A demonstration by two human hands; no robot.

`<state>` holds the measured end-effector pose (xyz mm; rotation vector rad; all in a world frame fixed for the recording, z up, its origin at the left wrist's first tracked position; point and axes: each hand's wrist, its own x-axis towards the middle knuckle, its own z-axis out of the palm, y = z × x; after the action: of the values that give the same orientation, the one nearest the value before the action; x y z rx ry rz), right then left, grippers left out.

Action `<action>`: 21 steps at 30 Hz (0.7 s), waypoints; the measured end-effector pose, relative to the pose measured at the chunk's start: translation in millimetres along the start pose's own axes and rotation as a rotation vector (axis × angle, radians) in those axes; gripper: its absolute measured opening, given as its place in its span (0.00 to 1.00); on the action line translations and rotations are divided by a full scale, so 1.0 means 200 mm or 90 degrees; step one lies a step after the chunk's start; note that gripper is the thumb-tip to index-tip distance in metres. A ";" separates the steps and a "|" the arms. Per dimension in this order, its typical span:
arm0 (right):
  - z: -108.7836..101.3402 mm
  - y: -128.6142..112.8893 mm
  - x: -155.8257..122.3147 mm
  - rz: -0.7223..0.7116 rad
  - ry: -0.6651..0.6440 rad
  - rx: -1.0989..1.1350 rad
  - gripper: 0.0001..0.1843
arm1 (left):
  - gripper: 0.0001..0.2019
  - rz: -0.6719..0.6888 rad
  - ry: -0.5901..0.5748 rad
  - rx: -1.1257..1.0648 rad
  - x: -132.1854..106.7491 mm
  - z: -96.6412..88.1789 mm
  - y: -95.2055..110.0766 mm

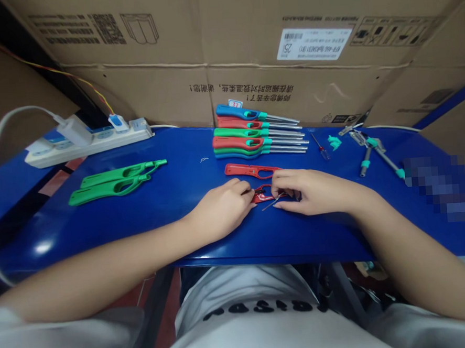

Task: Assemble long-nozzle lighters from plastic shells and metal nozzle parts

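Note:
My left hand [224, 208] is closed on the near end of an opened red lighter shell half [262, 197], which lies low over the blue table. Small dark and pale parts show inside that shell, too small to name. My right hand [310, 190] pinches a thin dark rod [270, 204] at the shell's other end; its fingers hide much of the shell there. Just beyond, the matching red shell half [244, 169] lies flat, partly behind my right fingers. Two green lighter shell halves [107, 188] rest at the left.
Several assembled stick lighters [238, 142] are stacked at the back. To their right are a small screwdriver [323, 151], teal triggers [334, 142] and metal lighter tubes [385, 159]. A white power strip [92, 146] sits back left, and a cardboard box [152, 89] walls the rear.

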<state>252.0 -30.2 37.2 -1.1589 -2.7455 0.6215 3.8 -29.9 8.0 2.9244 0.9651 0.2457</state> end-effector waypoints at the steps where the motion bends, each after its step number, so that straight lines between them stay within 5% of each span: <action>1: 0.00 0.00 0.00 -0.004 0.000 0.001 0.06 | 0.14 0.005 0.016 -0.017 0.00 0.01 -0.01; 8: 0.00 0.01 -0.01 0.001 0.000 0.012 0.09 | 0.12 0.076 0.095 -0.166 0.01 0.06 -0.06; 21: -0.01 -0.02 0.00 -0.001 -0.004 0.001 0.10 | 0.14 0.104 0.115 -0.132 0.00 0.05 -0.07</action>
<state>251.0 -32.3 39.8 -1.1564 -2.7508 0.6287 -1.9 -18.7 -2.6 2.8264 0.6711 0.5900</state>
